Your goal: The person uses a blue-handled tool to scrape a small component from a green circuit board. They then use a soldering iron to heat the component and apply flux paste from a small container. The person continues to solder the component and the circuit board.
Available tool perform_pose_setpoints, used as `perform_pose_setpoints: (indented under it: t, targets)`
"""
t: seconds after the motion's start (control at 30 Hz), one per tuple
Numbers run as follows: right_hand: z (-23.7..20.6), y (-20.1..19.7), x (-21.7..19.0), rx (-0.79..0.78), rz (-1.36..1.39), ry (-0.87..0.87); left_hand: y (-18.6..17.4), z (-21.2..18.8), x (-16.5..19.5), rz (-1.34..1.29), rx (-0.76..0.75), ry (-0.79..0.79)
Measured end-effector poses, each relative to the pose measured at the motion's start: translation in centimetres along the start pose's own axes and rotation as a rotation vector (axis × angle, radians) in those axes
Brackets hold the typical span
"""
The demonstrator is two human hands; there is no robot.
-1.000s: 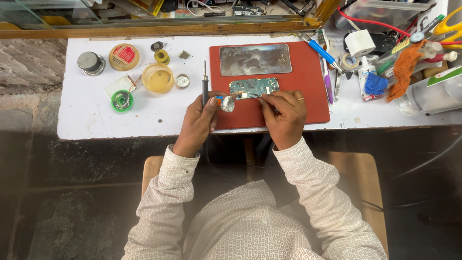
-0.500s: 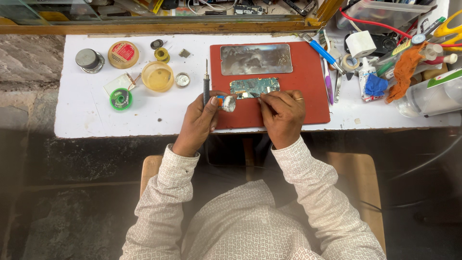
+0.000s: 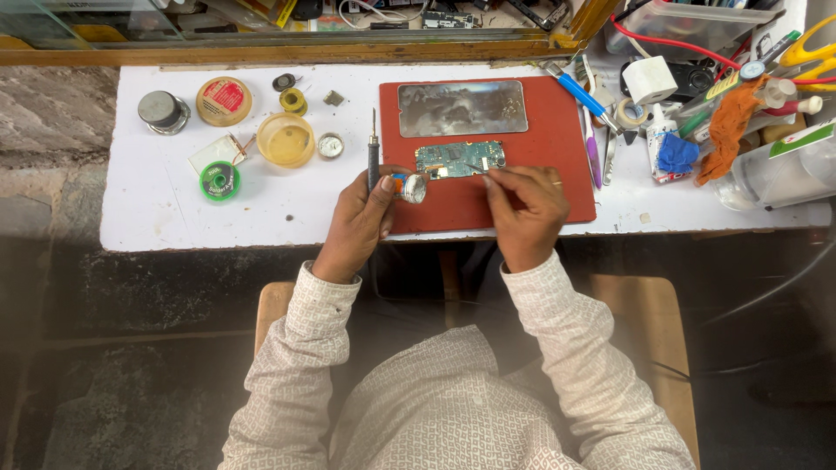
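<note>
Person sitting at a white desk [image 3: 165, 213], head camera looking straight down. Both hands working over a red mat [image 3: 557, 187] lying on the desk.

Left hand [image 3: 359, 218] resting at the mat's near left corner, its grip closing around a dark pen-like tool [image 3: 374, 157] that is pointing toward the far side; the same hand is also pinching a small round silvery piece [image 3: 411, 187] with an orange end between thumb and fingers.

Right hand [image 3: 527, 204] lying on the mat, fingers pressing together on something thin that is reaching onto the green circuit board [image 3: 459, 160]; too small to tell what it is. A ring is showing on one finger.

Circuit board sitting flat near the middle of the mat, between the two hands. Just beyond it, a phone screen panel [image 3: 462, 108] is lying flat.

Left of the mat: a yellow bowl [image 3: 286, 139], a green spool [image 3: 219, 181], a round tin [image 3: 224, 100]. Right of the mat: a pile of tools, an orange cloth [image 3: 730, 126].
</note>
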State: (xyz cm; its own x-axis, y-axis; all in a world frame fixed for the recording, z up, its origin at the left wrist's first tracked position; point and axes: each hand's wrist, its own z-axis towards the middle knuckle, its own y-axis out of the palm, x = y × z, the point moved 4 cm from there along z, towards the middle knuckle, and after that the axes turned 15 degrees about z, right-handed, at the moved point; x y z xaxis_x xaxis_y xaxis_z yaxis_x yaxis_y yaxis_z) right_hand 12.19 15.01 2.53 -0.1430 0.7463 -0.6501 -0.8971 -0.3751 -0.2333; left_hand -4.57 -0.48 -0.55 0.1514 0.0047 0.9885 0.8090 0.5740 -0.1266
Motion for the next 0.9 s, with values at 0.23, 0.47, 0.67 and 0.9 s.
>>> perform_pose_setpoints:
  t: [0.23, 0.47, 0.67, 0.9]
  targets:
    - [-1.6, -4.9, 1.1, 0.129, 0.099, 0.216, -0.1, -0.1, 0.2, -0.019, 0.010, -0.015]
    - [-3.4, -5.7, 0.0, 0.029, -0.062, 0.055, -0.3, -0.1, 0.3, -0.045, 0.012, -0.007]
    - [-3.7, -4.9, 0.2, 0.010, -0.093, 0.013, -0.4, -0.1, 0.2, -0.043, 0.013, -0.012]
    - [-3.6, -4.7, 0.0, -0.004, -0.124, -0.007, -0.4, -0.2, 0.3, -0.058, 0.013, -0.022]
